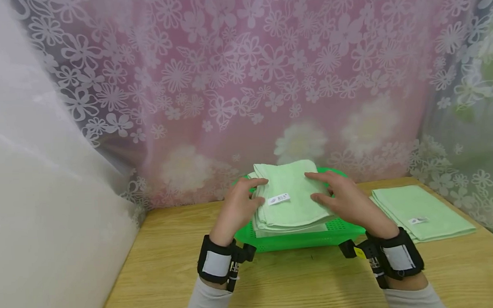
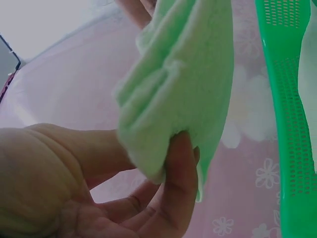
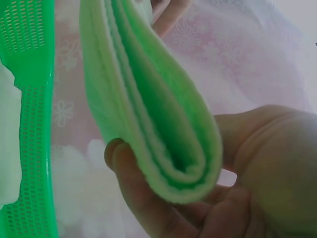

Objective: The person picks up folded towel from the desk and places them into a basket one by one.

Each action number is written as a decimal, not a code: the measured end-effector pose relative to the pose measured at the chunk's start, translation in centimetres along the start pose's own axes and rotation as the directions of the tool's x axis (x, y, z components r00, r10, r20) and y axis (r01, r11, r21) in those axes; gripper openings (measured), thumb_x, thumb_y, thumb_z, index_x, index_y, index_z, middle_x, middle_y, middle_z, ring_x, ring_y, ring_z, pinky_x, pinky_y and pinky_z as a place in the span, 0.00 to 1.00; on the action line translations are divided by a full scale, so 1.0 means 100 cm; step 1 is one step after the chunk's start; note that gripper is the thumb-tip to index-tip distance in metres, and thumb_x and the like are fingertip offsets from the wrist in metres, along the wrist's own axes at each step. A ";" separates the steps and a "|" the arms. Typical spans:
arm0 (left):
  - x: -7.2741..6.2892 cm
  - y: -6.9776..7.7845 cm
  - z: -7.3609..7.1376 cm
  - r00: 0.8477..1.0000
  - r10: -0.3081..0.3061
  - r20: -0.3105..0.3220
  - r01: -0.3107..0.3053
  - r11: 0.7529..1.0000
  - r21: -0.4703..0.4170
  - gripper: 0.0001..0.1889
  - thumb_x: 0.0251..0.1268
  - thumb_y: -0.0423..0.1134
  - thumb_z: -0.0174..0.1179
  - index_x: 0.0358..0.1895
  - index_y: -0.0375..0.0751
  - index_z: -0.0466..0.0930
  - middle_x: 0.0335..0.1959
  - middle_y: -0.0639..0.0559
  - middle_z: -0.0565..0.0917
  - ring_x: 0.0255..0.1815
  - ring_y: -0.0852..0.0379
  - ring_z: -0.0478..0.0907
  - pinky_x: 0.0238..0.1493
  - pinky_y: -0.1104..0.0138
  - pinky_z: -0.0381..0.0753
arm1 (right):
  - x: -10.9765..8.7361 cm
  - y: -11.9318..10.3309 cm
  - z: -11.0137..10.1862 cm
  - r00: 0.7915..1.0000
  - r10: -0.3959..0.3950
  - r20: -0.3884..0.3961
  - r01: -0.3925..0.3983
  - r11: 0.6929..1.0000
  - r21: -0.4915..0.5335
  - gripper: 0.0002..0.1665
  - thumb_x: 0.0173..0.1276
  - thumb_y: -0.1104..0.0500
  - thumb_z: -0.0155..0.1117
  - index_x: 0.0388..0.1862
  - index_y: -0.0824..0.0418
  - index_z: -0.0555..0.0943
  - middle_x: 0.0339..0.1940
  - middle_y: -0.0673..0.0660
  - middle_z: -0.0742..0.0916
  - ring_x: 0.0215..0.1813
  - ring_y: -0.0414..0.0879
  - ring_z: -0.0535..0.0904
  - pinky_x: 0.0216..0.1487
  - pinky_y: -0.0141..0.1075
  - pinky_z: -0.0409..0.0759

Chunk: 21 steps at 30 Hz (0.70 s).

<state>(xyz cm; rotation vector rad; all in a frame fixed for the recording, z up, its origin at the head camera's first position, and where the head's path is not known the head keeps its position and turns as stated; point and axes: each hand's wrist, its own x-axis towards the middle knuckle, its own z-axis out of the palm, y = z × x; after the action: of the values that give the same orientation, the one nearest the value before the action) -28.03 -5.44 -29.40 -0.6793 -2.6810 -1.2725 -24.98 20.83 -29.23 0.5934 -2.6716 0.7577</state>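
A folded light green towel [image 1: 294, 188] with a small white tag is held between both hands above the green plastic basket [image 1: 298, 243]. My left hand [image 1: 240, 204] grips its left edge, thumb on one face and fingers on the other. On the opposite edge my right hand [image 1: 346, 198] pinches the towel in the same way. In the right wrist view the towel [image 3: 163, 134] shows its rounded fold and stacked layers from the side. Below it, pale folded cloth [image 1: 292, 232] lies in the basket, mostly hidden by the held towel.
Another folded light green towel [image 1: 421, 213] with a white tag lies on the wooden table [image 1: 173, 265], right of the basket. A pink and white flowered curtain [image 1: 268, 80] hangs behind the table. Pale white fabric [image 1: 48, 201] covers the left side.
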 end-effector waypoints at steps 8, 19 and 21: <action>0.011 -0.015 0.011 0.998 0.057 -0.019 -0.056 0.997 0.053 0.22 0.67 0.28 0.63 0.64 0.41 0.79 0.63 0.43 0.75 0.46 0.48 0.74 0.40 0.62 0.73 | 0.005 0.012 0.012 1.000 0.027 0.013 -0.027 1.000 0.013 0.33 0.71 0.61 0.66 0.73 0.63 0.70 0.62 0.65 0.77 0.30 0.44 0.68 0.32 0.36 0.68; 0.021 -0.032 0.026 0.994 0.079 -0.069 -0.076 0.996 0.053 0.24 0.67 0.27 0.63 0.66 0.38 0.77 0.59 0.41 0.74 0.40 0.52 0.70 0.34 0.65 0.68 | 0.012 0.028 0.028 0.997 0.082 0.002 -0.082 0.994 0.065 0.35 0.72 0.61 0.65 0.75 0.63 0.68 0.63 0.68 0.76 0.32 0.46 0.70 0.31 0.37 0.70; 0.022 -0.034 0.028 0.995 0.073 -0.062 -0.070 0.997 0.045 0.24 0.67 0.27 0.63 0.66 0.38 0.77 0.59 0.41 0.74 0.38 0.52 0.69 0.33 0.65 0.68 | 0.012 0.030 0.030 0.996 0.091 0.006 -0.091 0.993 0.069 0.35 0.72 0.62 0.65 0.75 0.63 0.67 0.63 0.69 0.76 0.32 0.46 0.70 0.31 0.37 0.70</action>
<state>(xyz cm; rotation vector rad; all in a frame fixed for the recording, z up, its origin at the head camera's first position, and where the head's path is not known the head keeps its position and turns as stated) -31.17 -4.41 -33.02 -0.7099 -2.6003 -1.1958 -27.95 21.06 -32.50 0.4918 -2.6998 0.8784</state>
